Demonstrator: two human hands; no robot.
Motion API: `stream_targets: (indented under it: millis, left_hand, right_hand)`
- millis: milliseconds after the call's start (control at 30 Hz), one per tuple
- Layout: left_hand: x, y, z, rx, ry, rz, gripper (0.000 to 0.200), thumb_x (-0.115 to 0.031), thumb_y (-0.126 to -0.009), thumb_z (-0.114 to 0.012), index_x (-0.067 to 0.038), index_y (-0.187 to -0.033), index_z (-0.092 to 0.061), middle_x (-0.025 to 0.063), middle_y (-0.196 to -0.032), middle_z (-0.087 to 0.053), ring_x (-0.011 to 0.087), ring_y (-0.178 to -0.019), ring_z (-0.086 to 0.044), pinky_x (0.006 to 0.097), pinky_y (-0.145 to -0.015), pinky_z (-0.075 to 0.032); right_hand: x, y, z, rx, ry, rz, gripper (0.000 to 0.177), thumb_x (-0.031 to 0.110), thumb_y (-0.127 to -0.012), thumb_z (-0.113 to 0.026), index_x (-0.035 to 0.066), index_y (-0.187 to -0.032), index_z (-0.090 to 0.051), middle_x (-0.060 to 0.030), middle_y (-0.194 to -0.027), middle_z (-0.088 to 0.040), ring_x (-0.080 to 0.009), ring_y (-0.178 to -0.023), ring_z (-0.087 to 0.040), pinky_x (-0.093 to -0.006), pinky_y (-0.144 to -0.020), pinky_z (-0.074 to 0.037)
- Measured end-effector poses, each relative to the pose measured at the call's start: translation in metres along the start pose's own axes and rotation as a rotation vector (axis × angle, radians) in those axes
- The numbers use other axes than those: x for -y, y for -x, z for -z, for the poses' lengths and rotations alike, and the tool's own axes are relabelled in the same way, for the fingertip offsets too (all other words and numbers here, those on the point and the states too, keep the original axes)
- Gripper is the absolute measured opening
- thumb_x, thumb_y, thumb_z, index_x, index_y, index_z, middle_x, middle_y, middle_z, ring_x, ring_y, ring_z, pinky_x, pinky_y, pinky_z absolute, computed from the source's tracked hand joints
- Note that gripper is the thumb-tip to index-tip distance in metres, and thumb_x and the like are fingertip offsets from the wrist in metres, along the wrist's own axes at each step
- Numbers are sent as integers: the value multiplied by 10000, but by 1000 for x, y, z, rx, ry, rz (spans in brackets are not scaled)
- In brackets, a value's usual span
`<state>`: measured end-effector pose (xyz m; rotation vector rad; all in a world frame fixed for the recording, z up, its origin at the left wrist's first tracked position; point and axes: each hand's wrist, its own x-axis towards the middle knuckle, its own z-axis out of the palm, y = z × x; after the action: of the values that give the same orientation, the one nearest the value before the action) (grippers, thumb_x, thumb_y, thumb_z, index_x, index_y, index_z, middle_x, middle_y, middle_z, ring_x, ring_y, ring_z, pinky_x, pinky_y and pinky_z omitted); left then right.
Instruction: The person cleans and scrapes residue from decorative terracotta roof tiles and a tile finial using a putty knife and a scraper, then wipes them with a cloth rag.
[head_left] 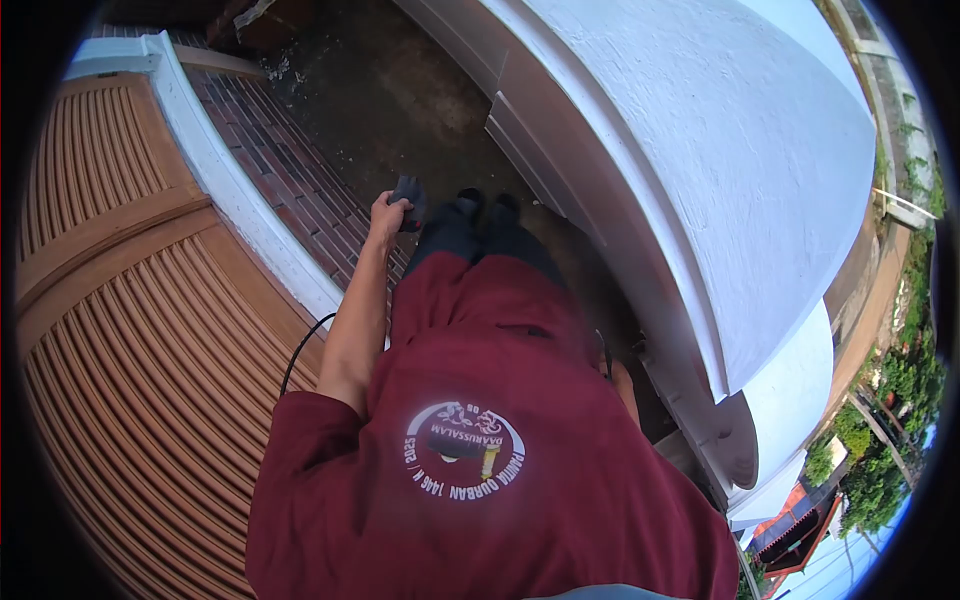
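My left hand (391, 213) is closed around a dark grey object (409, 203) with a small reddish part low on it; I cannot make out what it is. It is held out in front of my dark trousers, near the brick strip under the shutters. My right arm (624, 388) hangs at my other side and shows only as a bit of skin beside the maroon shirt (480, 360). The right hand itself is hidden behind the shirt. A thin black cable (300, 350) curves beside my left upper arm.
Brown louvred shutters (150, 370) in a white frame (230, 200) stand on the left above dark brickwork (290, 165). A white curved wall (700, 150) runs along the right. Between them lies a dark, wet-looking floor (400, 90). Greenery (880, 460) and a roof (800, 535) show beyond the wall.
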<state>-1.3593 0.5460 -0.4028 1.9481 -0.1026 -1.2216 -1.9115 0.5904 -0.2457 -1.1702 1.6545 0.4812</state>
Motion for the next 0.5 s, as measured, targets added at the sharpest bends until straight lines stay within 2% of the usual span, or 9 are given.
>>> stream_targets:
  millis: [167, 267, 333, 400, 467, 500]
  left_hand:
    - [9, -8, -19, 94, -188, -1, 371, -60, -711, -673, 11, -1072, -627, 120, -927, -676, 196, -833, -654, 326, -755, -531]
    - [20, -33, -25, 173, -509, -109, 380, -129, -728, -686, -41, -1094, -639, 146, -952, -697, 256, -916, -676, 365, -827, -518]
    - [-11, -16, -35, 223, -730, -148, 387, -178, -737, -689, -72, -1107, -647, 177, -997, -701, 315, -990, -673, 393, -881, -502]
    - [-23, -16, -39, 244, -878, -203, 368, -184, -743, -678, -66, -1090, -650, 187, -1007, -701, 334, -1012, -668, 401, -884, -503]
    - [-41, -24, -45, 356, -1049, -148, 466, -209, -760, -658, -43, -1195, -632, 209, -1111, -683, 351, -1098, -640, 390, -929, -490]
    - [-11, -62, -39, 356, -1072, -208, 607, -236, -770, -641, 18, -1314, -556, 234, -1213, -641, 350, -1173, -604, 368, -977, -469]
  right_hand:
    - [1, 2, -16, -6, -35, -63, 436, 315, -773, -681, 17, -1091, -676, -218, -1091, -677, -323, -1079, -644, -405, -908, -486]
    - [-1, -1, -34, -4, -60, -104, 433, 310, -759, -692, 11, -1073, -684, -218, -1071, -684, -318, -1062, -654, -403, -895, -495]
    - [-3, -6, -50, -8, -78, -130, 432, 306, -750, -699, 7, -1062, -690, -217, -1057, -689, -315, -1051, -661, -401, -887, -502]
    - [-8, -12, -73, -17, -97, -161, 430, 303, -741, -707, 4, -1050, -696, -217, -1044, -694, -311, -1040, -668, -400, -879, -508]
    - [-13, -22, -99, -19, -113, -200, 428, 299, -732, -714, 0, -1038, -702, -217, -1030, -699, -308, -1028, -675, -398, -871, -514]
    - [-16, -24, -115, -18, -126, -220, 428, 297, -728, -718, -2, -1033, -705, -217, -1023, -702, -306, -1023, -678, -397, -867, -517]
